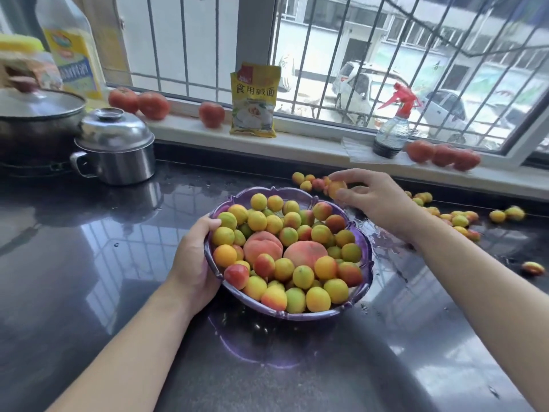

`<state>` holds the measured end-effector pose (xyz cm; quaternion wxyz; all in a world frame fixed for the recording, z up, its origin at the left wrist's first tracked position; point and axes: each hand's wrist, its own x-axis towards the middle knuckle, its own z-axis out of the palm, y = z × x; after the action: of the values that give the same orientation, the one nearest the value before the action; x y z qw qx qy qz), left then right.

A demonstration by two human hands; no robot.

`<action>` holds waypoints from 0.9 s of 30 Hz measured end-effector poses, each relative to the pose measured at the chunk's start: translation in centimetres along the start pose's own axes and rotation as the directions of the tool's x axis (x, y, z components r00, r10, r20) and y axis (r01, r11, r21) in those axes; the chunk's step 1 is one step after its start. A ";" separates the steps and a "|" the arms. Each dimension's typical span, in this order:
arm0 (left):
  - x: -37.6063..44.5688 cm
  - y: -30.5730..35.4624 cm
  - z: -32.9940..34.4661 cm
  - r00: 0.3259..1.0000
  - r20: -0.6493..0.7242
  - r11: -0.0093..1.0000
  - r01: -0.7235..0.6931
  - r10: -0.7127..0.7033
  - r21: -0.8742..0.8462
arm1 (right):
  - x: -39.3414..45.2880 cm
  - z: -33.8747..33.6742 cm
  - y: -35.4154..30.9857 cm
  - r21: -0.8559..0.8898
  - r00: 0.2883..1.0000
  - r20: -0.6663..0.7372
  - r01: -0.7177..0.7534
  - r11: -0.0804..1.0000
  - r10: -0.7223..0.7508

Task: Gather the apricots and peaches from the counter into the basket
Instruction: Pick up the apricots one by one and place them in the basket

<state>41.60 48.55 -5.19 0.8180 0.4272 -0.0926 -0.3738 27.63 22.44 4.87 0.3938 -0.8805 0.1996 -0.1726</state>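
Note:
A purple plastic basket stands tilted on the dark counter, heaped with several yellow-red apricots and two pink peaches. My left hand grips the basket's left rim, thumb inside against the fruit. My right hand hovers just past the basket's far right rim and pinches one orange apricot between thumb and fingers. More loose apricots lie on the counter behind that hand, and several others are scattered to the right. A single apricot lies alone near the right edge.
A steel lidded pot and a dark pan with a glass lid stand at the back left. On the sill sit tomatoes, a yellow packet and a spray bottle. The counter is wet around the basket.

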 end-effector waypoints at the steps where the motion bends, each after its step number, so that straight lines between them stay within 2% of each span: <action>1: 0.0 0.0 0.1 1.000 -0.006 1.000 -0.001 0.001 -0.010 | -0.2 0.3 -1.0 -0.030 0.999 0.045 0.016 0.999 -0.015; 4: -0.1 -0.1 0.1 1.000 -0.019 0.999 -0.001 0.000 -0.038 | -0.1 1.8 -3.1 -0.125 0.988 0.147 0.056 0.991 -0.038; 6: 0.0 -0.2 0.0 1.000 -0.021 0.999 -0.004 0.003 -0.038 | 0.4 3.2 -4.0 -0.273 0.978 0.194 0.126 0.954 -0.073; 8: 0.0 -0.2 -0.1 1.000 -0.025 0.999 -0.008 0.007 -0.037 | 1.2 4.7 -4.3 -0.420 0.971 0.206 0.200 0.885 -0.122; 11: 0.2 -0.1 -0.2 1.000 -0.031 0.999 -0.003 0.002 -0.036 | 2.4 6.9 -4.6 -0.501 0.973 0.182 0.219 0.837 -0.145; 14: 0.4 -0.2 -0.4 1.000 -0.024 0.999 -0.006 0.005 -0.047 | 3.3 8.1 -4.6 -0.627 0.965 0.188 0.262 0.733 -0.184; 19: 0.5 -0.4 -0.6 0.999 -0.029 0.999 -0.029 0.028 -0.026 | 3.6 8.3 -4.8 -0.672 0.956 0.229 0.292 0.681 -0.184; 27: 0.3 -0.3 -0.6 0.999 -0.023 1.000 -0.028 0.028 -0.002 | 3.1 8.0 -4.4 -0.621 0.949 0.246 0.309 0.721 -0.195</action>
<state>41.95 48.56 -5.84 0.8247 0.4290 -0.0888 -0.3578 34.96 28.60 3.60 0.0503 -0.9919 0.0922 -0.0716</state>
